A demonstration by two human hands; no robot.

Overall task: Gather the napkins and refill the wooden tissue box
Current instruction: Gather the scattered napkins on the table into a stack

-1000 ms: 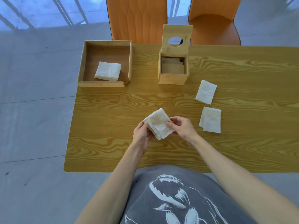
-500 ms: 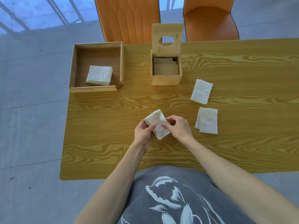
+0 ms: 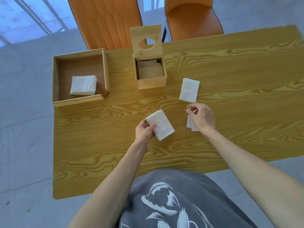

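Nearest me, the left hand (image 3: 144, 131) grips a gathered stack (image 3: 160, 126) of napkins, thumb across the top and fingers beneath, so it is closed on the pile just above the bench (image 3: 246, 76). The stack's long axis runs diagonally, its far corner pointing away and left, its near corner toward the person's right. Just beside it the right hand (image 3: 201, 117) rests curled over a loose napkin (image 3: 190, 126), fingertips pinching at its far edge; whether the sheet has actually left the wood I cannot tell. To do this pickup well, I'd say pinch one corner cleanly, lift the whole fold together, and lay it square on the stack rather than skewed (these soft sheets slump and fan easily). A little farther off lies a second napkin (image 3: 189, 90), its long axis running roughly away from the person, tilted slightly. Beyond that stands the tissue box (image 3: 151, 83), lid up with its oval hole showing, partly filled. Off to the left, a tray (image 3: 79, 101) holds another pile (image 3: 83, 85).
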